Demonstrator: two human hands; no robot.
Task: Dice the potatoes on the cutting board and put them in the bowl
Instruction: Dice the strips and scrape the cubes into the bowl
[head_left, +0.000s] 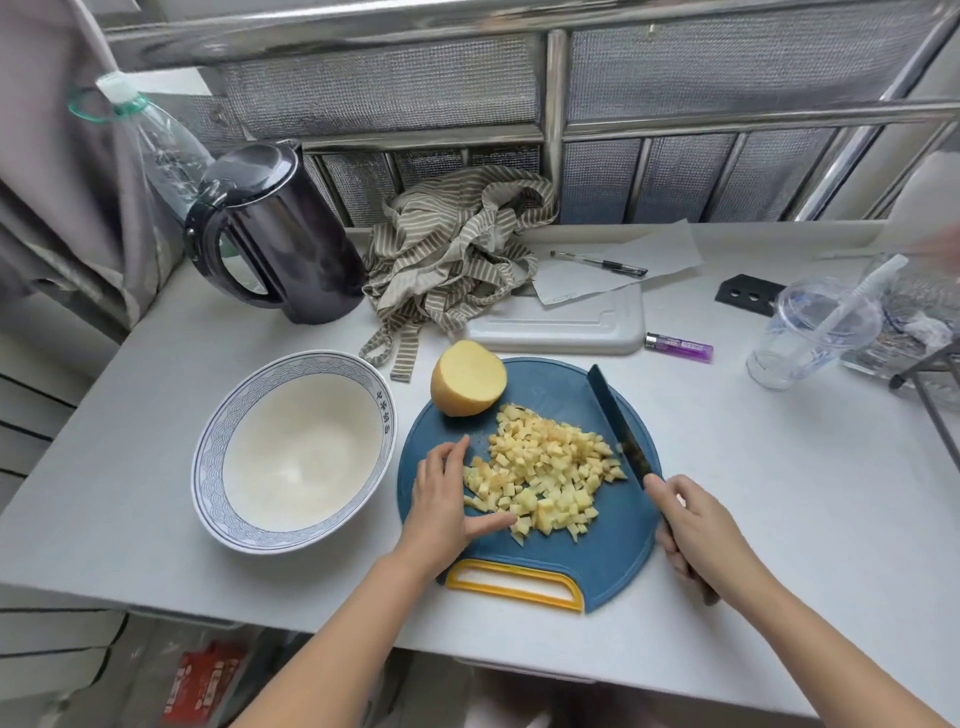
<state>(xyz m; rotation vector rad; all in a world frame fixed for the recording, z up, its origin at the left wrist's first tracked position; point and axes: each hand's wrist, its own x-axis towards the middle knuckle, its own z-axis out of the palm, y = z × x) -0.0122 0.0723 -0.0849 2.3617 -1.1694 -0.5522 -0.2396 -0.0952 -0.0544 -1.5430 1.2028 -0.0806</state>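
Looking down on one white table (779, 467).

One round blue cutting board (613, 551) in the middle, yellow handle on the near side. One big white bowl (205, 457) with a blue rim just left of the board; touching it or not, hard to tell. One half potato (467, 384) at the far left edge of the board, cut side up. One heap of small potato cubes (545, 478) in the middle of the board, too many to count. One knife (618, 426) with a dark blade.

Farther back: one black kettle (275, 234), one clear bottle (161, 140) behind it, one striped cloth (457, 254) in a bundle, one white tray (556, 327), two sheets of paper (649, 254) with one pen (597, 263) on top, one purple lighter (678, 347), one clear cup (810, 332) with a straw in it.

Two bare hands, both at the board. Left hand (441, 499) flat and open, fingers straight and close together, pressed against the left side of the heap, thumb stretched out along the near side. Nothing held in it. Right hand (696, 525) wrapped tight round the knife handle at the right edge of the board. Blade along the right side of the heap, tip pointing away, a few potato bits stuck on it. Both arms bare, reaching in from the near side.
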